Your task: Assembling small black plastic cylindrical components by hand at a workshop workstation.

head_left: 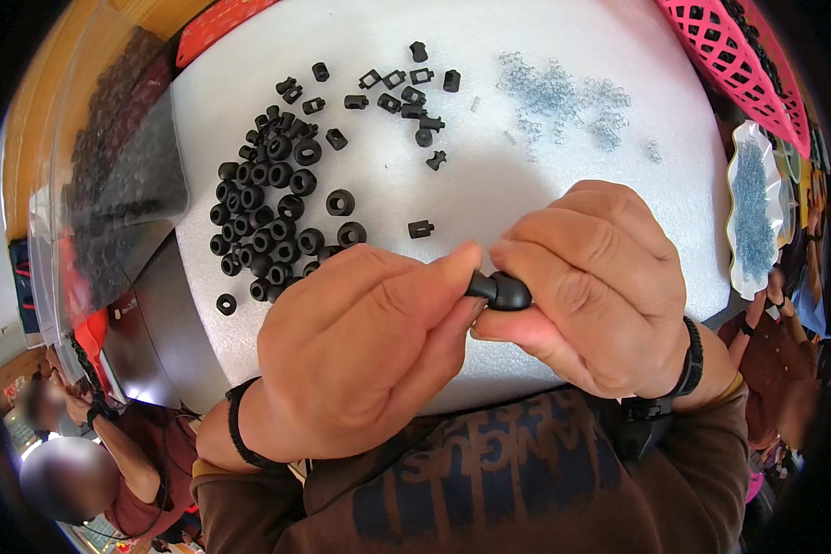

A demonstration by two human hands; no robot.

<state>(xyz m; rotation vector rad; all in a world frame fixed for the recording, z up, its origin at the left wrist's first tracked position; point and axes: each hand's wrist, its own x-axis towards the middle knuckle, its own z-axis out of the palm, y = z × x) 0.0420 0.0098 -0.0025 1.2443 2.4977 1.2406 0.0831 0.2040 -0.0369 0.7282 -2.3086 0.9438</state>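
Observation:
Over the near part of the white foam sheet (563,365), my two hands meet at a small black plastic cord lock. My left hand (365,346) pinches its narrow plunger (479,285). Between the thumb and fingers of my right hand (605,286) is the rounded black shell (511,292), and the two parts touch end to end. Whether a spring sits inside is hidden. Just beyond my fingertips lies a loose black plunger (421,228) with a rectangular hole. A heap of hollow black shells (282,175) spreads beyond my left hand.
More black plungers (413,95) lie scattered at the far middle, beside a loose pile of small metal springs (563,92). A white scalloped dish (740,231) of springs stands right. A pink basket (711,37) is far right, a clear plastic bag (129,166) left. Other people sit at both sides.

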